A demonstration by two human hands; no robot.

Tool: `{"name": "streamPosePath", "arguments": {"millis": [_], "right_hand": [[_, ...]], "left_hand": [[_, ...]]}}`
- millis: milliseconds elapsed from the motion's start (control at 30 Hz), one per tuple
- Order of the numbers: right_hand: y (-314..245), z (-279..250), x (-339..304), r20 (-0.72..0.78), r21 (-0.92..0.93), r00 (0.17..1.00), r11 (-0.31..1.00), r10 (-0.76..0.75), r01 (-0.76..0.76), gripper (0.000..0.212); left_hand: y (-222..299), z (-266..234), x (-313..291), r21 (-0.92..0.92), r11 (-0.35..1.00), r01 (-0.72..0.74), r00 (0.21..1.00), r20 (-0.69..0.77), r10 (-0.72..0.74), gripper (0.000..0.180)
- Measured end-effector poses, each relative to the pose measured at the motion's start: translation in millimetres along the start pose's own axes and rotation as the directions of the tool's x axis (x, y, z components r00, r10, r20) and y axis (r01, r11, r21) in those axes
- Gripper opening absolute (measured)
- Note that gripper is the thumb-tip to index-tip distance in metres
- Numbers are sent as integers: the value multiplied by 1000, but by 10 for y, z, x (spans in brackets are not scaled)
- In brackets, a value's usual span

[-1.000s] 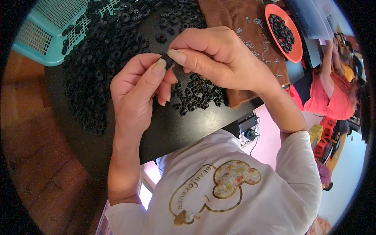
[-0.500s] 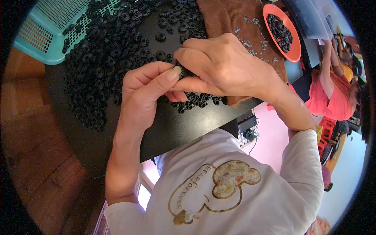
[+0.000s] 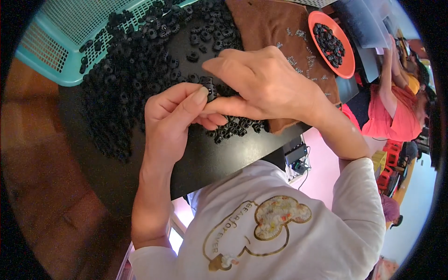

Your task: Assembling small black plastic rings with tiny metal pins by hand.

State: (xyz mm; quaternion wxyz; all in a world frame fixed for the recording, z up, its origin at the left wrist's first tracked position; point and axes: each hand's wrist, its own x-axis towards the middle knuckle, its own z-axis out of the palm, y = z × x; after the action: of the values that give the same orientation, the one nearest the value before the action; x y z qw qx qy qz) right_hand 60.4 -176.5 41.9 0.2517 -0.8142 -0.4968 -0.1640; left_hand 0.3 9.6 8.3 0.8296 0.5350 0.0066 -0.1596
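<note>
Between the thumb and fingers of my left hand (image 3: 170,116) is a small black toothed plastic clip piece (image 3: 209,88), held over the table. My right hand (image 3: 266,86) is just right of it, its index finger raised off the piece and its thumb stretched along the lower side, by my left fingertips. The index finger and thumb are apart; the remaining right fingers are partly hidden. A big heap of similar black pieces (image 3: 126,74) spreads to the left and beyond my hands. Smaller black pieces (image 3: 235,128) lie just below my hands.
A brown cloth (image 3: 261,28) at the far right carries many tiny metal springs (image 3: 291,60). Beside it is an orange-red bowl (image 3: 347,65) of black pieces. A teal basket (image 3: 70,77) stands at the far left of the black table (image 3: 210,158). Other people sit at right.
My right index finger has lifted off the black clip piece, which now shows between my hands. My left hand keeps its pinch. The whole view has shifted slightly.
</note>
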Motion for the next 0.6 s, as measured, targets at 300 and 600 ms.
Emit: {"name": "streamPosePath", "arguments": {"millis": [300, 600], "right_hand": [[-101, -43, -134, 66, -4, 994, 996, -89, 90, 31], [339, -837, -695, -192, -48, 862, 872, 470, -486, 31]], "left_hand": [[5, -3, -16, 20, 999, 31, 993, 116, -33, 24], [-24, 3, -4, 154, 975, -159, 984, -60, 170, 33]]}}
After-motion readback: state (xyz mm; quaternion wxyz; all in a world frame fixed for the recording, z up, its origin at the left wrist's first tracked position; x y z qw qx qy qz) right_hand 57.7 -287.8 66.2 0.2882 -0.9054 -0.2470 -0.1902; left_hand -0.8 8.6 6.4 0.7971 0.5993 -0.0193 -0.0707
